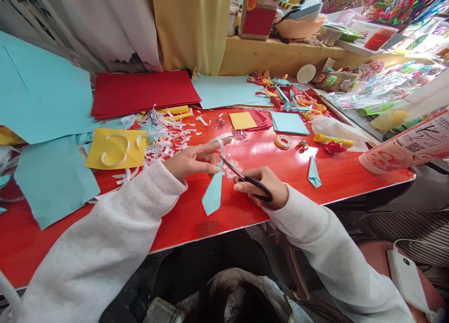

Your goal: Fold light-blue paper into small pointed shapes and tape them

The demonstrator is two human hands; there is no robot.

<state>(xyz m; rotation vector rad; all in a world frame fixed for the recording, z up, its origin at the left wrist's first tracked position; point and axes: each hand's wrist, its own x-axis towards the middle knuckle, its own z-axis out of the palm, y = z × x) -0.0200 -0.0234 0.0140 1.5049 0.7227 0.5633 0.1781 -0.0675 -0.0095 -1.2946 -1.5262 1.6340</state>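
My left hand (pixel 197 160) pinches a light blue folded paper piece (pixel 213 194) by its narrow top, and the wide pointed end hangs down over the table. A white strip (pixel 222 145) curls over the outstretched index finger of that hand. In my right hand (pixel 268 187) is a pair of scissors (pixel 258 188) with black handles, its blades pointing left and reaching the top of the blue piece. Whether the blades touch the paper or the white strip is hard to make out. A similar folded blue piece (pixel 315 173) lies to the right.
White paper scraps (pixel 171 140) litter the red table (pixel 182 229) at left. Behind are dark red sheets (pixel 143 94), blue squares (pixel 289 123), a tape roll (pixel 284 141) and a yellow glue stick (pixel 333 140). A tall pink-and-white cup (pixel 403 145) stands at the right edge.
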